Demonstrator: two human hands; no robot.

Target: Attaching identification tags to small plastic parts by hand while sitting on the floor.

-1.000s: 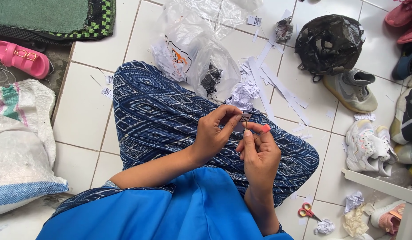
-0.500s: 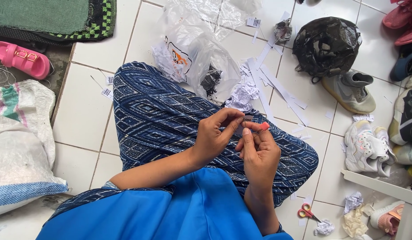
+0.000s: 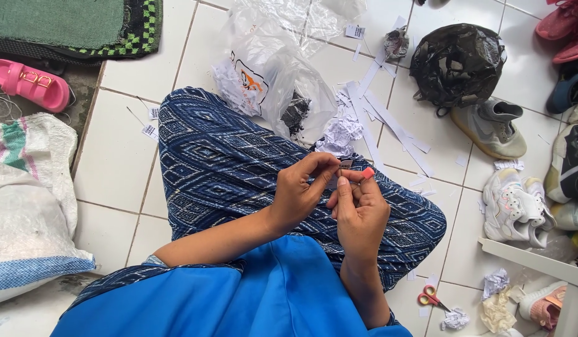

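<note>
I sit on a tiled floor with a blue patterned cloth (image 3: 239, 162) over my legs. My left hand (image 3: 301, 190) and my right hand (image 3: 359, 209) meet above my lap, fingertips together. Between them they pinch a small dark tag (image 3: 345, 165) and a small red piece (image 3: 368, 173), the red piece at my right fingertips. What exactly each finger grips is too small to tell. A clear plastic bag (image 3: 270, 75) with a printed picture lies just beyond my knees.
White paper strips (image 3: 388, 122) and crumpled scraps litter the tiles. A black plastic bag (image 3: 458, 62) and several shoes (image 3: 491, 128) lie at the right. Red-handled scissors (image 3: 431, 297) rest near my right elbow. A white sack (image 3: 27, 206) and a pink sandal (image 3: 28, 84) are at the left.
Both hands stay together over my lap. The fingers have shifted slightly on the small tag; nothing was picked up or dropped.
</note>
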